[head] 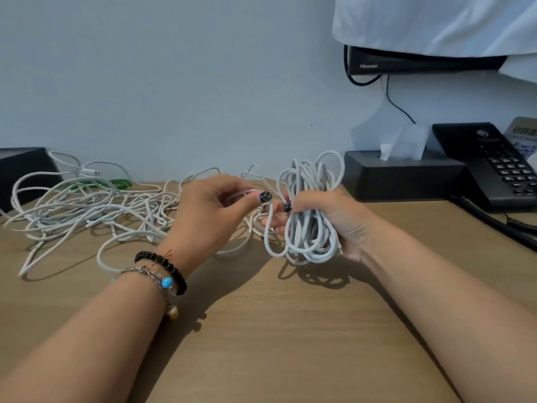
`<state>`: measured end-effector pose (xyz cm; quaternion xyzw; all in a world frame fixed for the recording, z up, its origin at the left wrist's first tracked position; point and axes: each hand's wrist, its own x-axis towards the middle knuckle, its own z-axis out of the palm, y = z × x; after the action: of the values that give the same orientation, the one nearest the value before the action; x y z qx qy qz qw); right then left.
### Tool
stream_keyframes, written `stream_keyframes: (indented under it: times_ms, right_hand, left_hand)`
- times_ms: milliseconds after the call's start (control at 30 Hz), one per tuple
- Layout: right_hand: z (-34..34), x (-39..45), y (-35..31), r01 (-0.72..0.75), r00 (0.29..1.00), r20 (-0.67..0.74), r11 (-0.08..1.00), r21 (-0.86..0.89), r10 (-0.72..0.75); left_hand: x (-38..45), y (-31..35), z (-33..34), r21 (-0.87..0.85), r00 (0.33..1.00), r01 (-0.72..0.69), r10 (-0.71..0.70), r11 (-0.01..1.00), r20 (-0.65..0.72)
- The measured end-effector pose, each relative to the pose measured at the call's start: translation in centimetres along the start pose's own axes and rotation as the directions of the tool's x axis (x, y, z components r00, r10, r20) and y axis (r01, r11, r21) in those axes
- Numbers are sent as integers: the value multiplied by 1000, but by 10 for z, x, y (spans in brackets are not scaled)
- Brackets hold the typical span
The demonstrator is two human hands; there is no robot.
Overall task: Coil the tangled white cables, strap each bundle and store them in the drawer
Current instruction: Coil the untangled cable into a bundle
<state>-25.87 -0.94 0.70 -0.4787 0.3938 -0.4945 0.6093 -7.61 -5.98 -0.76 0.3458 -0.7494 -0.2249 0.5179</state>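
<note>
Here, the tissue box point(404, 177) at the rear right of the wooden desk point(261, 330) serves as the landmark. Far to its left, beside a dark box point(23, 170), lies the tangled pile of white cables point(87, 210), with a green strap point(96, 184) at its rear edge. Nearer the tissue box, the left hand point(209, 216), wrist braceleted, pinches a loose cable strand point(270, 225) between thumb and fingers. Just in front of the tissue box, the right hand point(328, 225) is clenched around a coiled bundle point(311, 205), loops projecting above and below the fist, held clear of the desk. Right of the tissue box stands a black telephone point(494, 164); above hangs a cloth-draped monitor point(406, 61).
</note>
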Motion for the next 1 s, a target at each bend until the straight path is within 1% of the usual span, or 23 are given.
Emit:
stream_keyframes:
  times_ms: [100,167,233,300,333,400,433,467,500,533,567,633,700,767,800,833,900,933,967,1000]
  right_hand:
    - [2,0,1,-10,996,88,996,-86,18]
    - [2,0,1,-1,990,136,992,-130,19]
    - [4,-1,-1,4,989,150,996,-86,9]
    - [5,-2,-1,29,994,103,999,-46,-24]
    - [5,-1,0,54,998,44,995,-86,-50]
    - [1,4,2,104,984,-115,957,-270,-140]
    - [-1,7,2,138,956,-181,894,-425,-233]
    - [-3,8,0,169,914,-202,784,-597,-351]
    - [-5,8,-2,192,867,-185,653,-733,-462]
    - [-8,9,-4,209,818,-160,544,-812,-553]
    - [-10,9,-4,220,773,-150,482,-848,-617]
    - [-14,10,-4,226,667,-186,433,-872,-722]
    - [-17,11,-3,210,562,-239,416,-885,-792]
    - [-19,12,-4,199,498,-293,437,-877,-816]
    - [-20,11,-5,208,482,-342,484,-850,-807]
    - [-21,11,-7,231,468,-411,557,-798,-783]
    - [-25,9,-12,296,437,-590,729,-618,-678]
    - [-27,7,-15,328,446,-661,797,-507,-604]
    - [-28,7,-16,357,490,-697,850,-387,-523]
    - [-27,6,-16,373,570,-692,890,-263,-443]
  left_hand:
    - [0,0,1,55,999,-49,50,997,-5]
    - [-1,1,0,33,998,-50,50,998,-26]
    - [-2,3,1,28,996,-66,67,997,-55]
    - [-2,5,2,49,995,-78,81,996,-62]
    - [-2,4,2,58,995,-71,75,996,-61]
    - [0,3,1,63,997,-50,54,997,-62]
    - [0,2,1,65,997,-36,40,997,-60]
    - [1,2,0,71,998,-23,27,997,-53]
    - [1,2,0,87,999,-20,24,996,-39]
    - [1,3,0,110,999,-24,27,994,-22]
    - [0,3,0,128,999,-30,31,991,-6]
    - [0,4,0,145,999,-34,33,989,13]
    - [0,4,1,169,999,-46,43,985,21]
    - [0,4,2,203,997,-68,63,977,35]
    - [0,4,1,220,997,-71,64,973,39]
    - [1,3,-1,237,998,-65,59,969,34]
    - [3,2,-8,262,999,-37,44,964,-18]
    - [5,2,-11,255,998,-20,35,967,-53]
    - [5,2,-13,235,997,-7,26,972,-77]
    - [5,3,-13,210,996,3,16,978,-87]
